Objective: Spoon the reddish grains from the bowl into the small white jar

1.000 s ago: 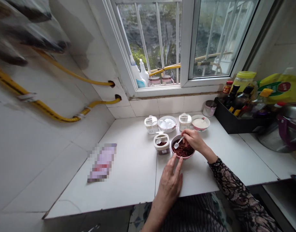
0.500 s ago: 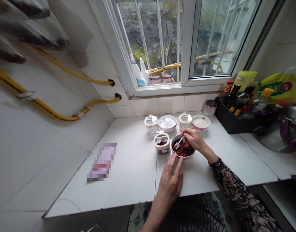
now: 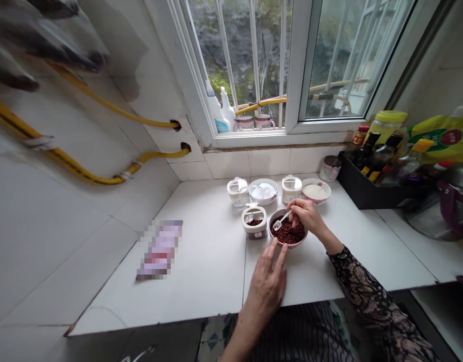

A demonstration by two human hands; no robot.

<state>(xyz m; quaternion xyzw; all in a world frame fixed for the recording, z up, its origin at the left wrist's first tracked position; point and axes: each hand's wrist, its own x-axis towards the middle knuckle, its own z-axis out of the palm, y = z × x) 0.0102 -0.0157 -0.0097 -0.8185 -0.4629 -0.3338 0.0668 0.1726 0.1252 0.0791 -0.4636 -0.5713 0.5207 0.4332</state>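
Observation:
My right hand (image 3: 305, 216) pinches the handle of a small white spoon (image 3: 279, 224), whose scoop is over dark red dried bits (image 3: 292, 233) in a bowl (image 3: 290, 245). My left hand (image 3: 267, 276) has its fingers stretched out, with the fingertips against the bowl's near rim. Just left of the bowl stands a clear seasoning jar (image 3: 254, 223) with its lid up and similar red bits inside. Behind are a bowl of white powder (image 3: 262, 192) and a bowl of pale granules (image 3: 315, 192), each beside a white-lidded jar. What the red bits are I cannot tell for sure.
A black box of bottles (image 3: 375, 186) and a steel pot (image 3: 428, 216) occupy the right side. A blurred purple packet (image 3: 159, 251) lies on the left of the white counter (image 3: 205, 281). The window (image 3: 250, 136) and a small lidded jar (image 3: 330, 169) are at the back.
The view has shifted slightly. My right hand and the spoon stay over the bowl, with the scoop turned a little. My left hand keeps its place at the rim.

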